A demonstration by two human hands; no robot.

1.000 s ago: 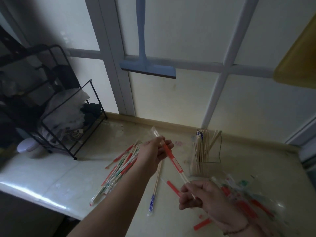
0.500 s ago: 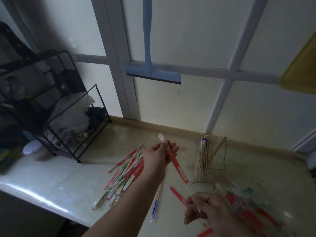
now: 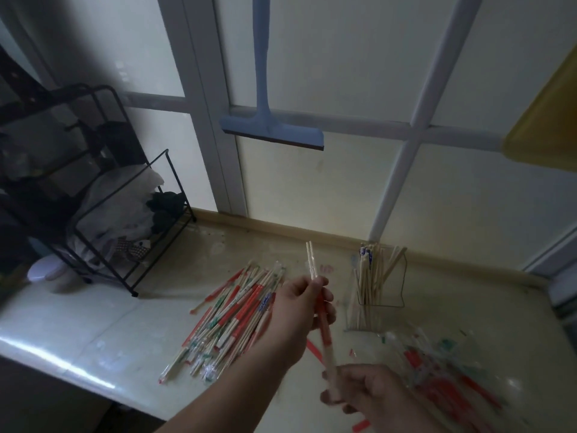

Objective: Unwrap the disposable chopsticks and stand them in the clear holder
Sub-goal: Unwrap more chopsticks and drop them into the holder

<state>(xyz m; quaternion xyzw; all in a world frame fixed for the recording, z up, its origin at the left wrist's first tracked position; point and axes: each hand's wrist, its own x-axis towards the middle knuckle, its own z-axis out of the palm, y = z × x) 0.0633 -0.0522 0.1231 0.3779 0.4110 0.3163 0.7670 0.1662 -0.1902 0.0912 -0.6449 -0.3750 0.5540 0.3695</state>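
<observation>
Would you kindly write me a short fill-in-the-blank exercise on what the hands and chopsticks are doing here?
1. The left hand grips a pair of chopsticks whose bare tips point ____.
2. The right hand pinches the ____ end of the red-printed wrapper.
3. The clear holder stands to the ____ of the wrapped pile.

Missing words: up; lower; right

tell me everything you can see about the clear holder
The clear holder is a see-through, box-like container with thin edges, standing upright on the counter near the back wall. Bare chopsticks stand in it, some leaning right, one with a blue-printed wrapper on top. Neither hand touches it.
</observation>
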